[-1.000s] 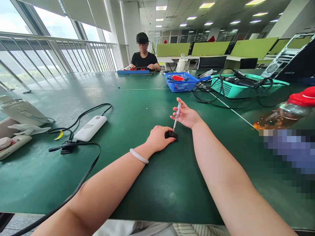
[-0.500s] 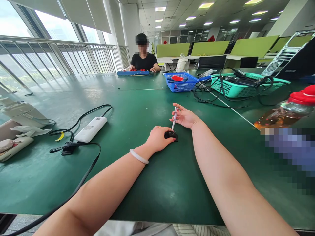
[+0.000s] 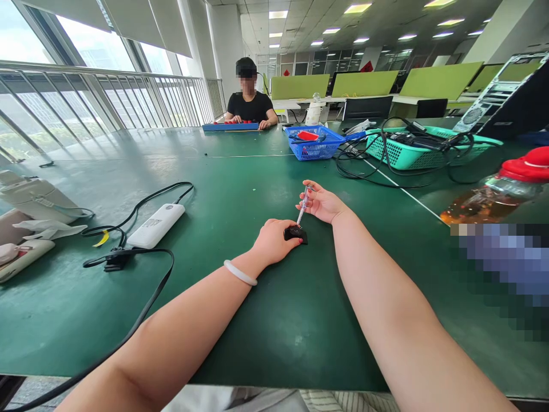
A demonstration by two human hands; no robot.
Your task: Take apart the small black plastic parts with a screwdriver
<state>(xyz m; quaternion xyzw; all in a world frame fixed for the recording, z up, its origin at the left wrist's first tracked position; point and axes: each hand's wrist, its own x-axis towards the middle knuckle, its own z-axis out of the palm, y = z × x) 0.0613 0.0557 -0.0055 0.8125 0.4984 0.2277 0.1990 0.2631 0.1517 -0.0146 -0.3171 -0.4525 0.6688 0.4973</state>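
My left hand [image 3: 274,241] is closed round a small black piece [image 3: 295,233] with tiny shiny spots on its top, holding it down on the green table. Part of that piece is hidden by the fingers and thumb. Over it, my right hand [image 3: 323,203] pinches the clear handle of a small screwdriver [image 3: 303,203]. The screwdriver leans, its top toward the right, and its lower end meets the top of the black piece. What exactly the tip touches is too small to make out.
A white power bank [image 3: 156,226] with a black cable lies to the left. A blue basket [image 3: 315,150] and a teal basket [image 3: 401,162] with cables stand ahead. At right lies a red-lidded bottle [image 3: 480,203]. Across the table sits a person [image 3: 249,106] behind a blue tray [image 3: 231,127].
The screwdriver leans a little more, its top shifted right with my right hand. My left hand still grips the black piece. The whole view has moved slightly.
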